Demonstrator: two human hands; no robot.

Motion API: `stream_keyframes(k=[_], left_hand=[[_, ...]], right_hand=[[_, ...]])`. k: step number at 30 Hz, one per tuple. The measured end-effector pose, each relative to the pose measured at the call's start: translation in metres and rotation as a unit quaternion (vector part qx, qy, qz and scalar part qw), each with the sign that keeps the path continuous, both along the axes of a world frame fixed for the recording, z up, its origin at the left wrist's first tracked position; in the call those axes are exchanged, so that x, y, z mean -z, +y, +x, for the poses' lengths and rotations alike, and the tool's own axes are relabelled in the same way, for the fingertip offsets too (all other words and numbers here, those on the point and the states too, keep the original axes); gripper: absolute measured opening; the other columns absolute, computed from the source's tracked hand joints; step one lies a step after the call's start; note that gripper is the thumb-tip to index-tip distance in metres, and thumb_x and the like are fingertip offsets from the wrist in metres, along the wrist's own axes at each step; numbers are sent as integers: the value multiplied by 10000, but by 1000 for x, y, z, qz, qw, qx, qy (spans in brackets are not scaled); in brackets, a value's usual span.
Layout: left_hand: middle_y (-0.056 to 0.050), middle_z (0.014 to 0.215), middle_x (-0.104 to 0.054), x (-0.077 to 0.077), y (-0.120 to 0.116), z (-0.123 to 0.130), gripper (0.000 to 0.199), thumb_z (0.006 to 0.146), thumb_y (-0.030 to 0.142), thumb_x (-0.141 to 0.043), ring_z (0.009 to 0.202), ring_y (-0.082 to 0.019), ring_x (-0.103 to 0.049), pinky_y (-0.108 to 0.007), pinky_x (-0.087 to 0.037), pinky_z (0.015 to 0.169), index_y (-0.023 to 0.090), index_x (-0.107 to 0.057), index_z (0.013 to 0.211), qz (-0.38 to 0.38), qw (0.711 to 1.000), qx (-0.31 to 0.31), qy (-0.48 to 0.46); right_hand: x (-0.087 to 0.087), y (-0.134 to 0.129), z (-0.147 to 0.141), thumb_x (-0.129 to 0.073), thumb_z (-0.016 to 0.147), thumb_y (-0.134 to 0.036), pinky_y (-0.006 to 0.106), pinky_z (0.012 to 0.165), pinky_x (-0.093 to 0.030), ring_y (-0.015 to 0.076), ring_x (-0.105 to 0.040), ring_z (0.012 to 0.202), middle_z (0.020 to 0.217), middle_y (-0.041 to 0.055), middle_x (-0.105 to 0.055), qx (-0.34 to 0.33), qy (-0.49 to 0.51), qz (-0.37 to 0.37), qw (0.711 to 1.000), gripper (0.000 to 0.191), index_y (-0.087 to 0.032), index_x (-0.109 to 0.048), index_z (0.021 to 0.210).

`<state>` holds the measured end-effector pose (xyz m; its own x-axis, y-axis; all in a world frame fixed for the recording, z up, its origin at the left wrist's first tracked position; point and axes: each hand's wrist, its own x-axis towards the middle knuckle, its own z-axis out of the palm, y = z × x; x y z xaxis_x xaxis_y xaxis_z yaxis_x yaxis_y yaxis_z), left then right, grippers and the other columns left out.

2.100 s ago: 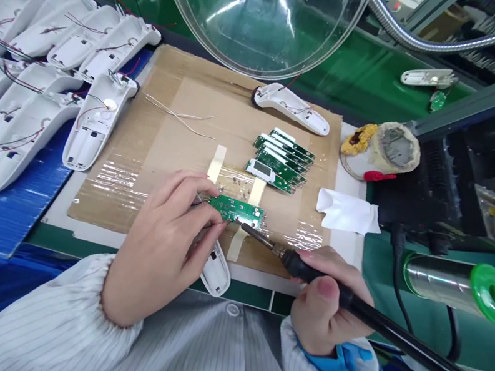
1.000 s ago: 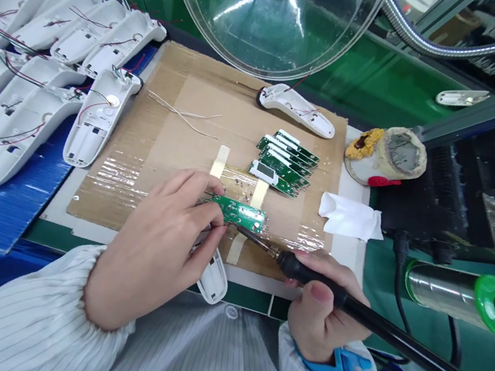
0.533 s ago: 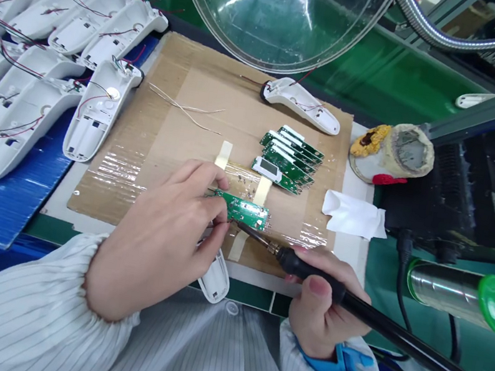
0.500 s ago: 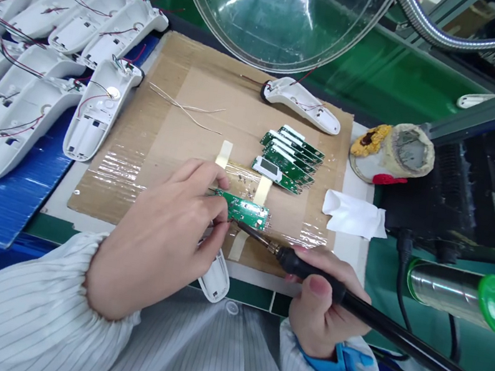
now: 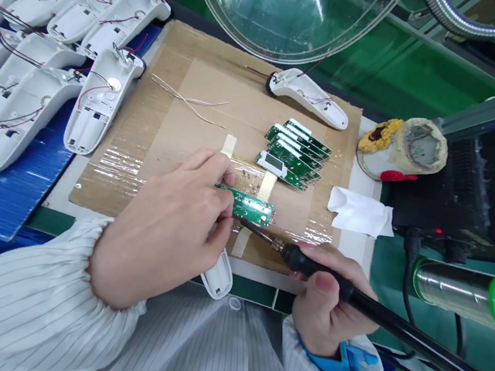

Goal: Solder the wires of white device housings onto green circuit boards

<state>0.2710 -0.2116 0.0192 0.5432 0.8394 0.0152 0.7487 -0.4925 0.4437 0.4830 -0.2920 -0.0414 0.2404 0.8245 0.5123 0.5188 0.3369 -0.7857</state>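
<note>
My left hand (image 5: 167, 226) is closed at the left end of a green circuit board (image 5: 251, 207), its thumb and fingers pinched around that end. Whether a wire is also in the pinch is hidden. My right hand (image 5: 334, 292) grips a black soldering iron (image 5: 310, 265). The iron's tip points left and meets the near edge of the board, close to my left fingertips. Below my left hand a white plastic casing (image 5: 218, 279) shows only partly at the front edge of the cardboard.
Several circuit boards (image 5: 297, 156) overlap behind the work, near a wired white casing (image 5: 312, 98). Solder wire (image 5: 190, 100) lies on the cardboard (image 5: 143, 130). More casings (image 5: 100, 104) fill the left. A solder spool (image 5: 453, 288), paper (image 5: 359, 212) and cup (image 5: 405, 152) stand right. A clear round shield (image 5: 285, 14) hangs above.
The view has shifted slightly. Both hands keep almost the same pose, and the iron's tip stays at the near edge of the circuit board.
</note>
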Motion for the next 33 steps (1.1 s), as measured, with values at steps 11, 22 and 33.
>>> stream_keyframes(k=[11,22,33], left_hand=[[-83,1078,-589,0,1,-1,254,923,199,-519,1103,-263,-578,-464,-541,874,166,-648,706,5,1000,5,-4],[-84,1063,-584,-1,1,-2,258,929,186,-513,1089,-263,-577,-478,-534,892,161,-655,714,2,1000,16,-6],[-83,1070,-587,-4,3,0,248,930,198,-522,1111,-276,-574,-497,-535,903,173,-648,718,-17,1000,11,-2]], right_hand=[[-6,4,-5,-635,1024,-418,276,431,-461,108,-591,500,762,-6,-733,18,16,6,1000,227,-249,-771,956],[-6,9,-8,-654,1016,-408,257,396,-419,83,-542,453,726,-8,-727,41,46,57,997,243,-217,-775,930],[-3,0,2,-657,1002,-352,285,502,-503,125,-641,558,815,-8,-755,-4,16,-12,1000,160,-249,-779,987]])
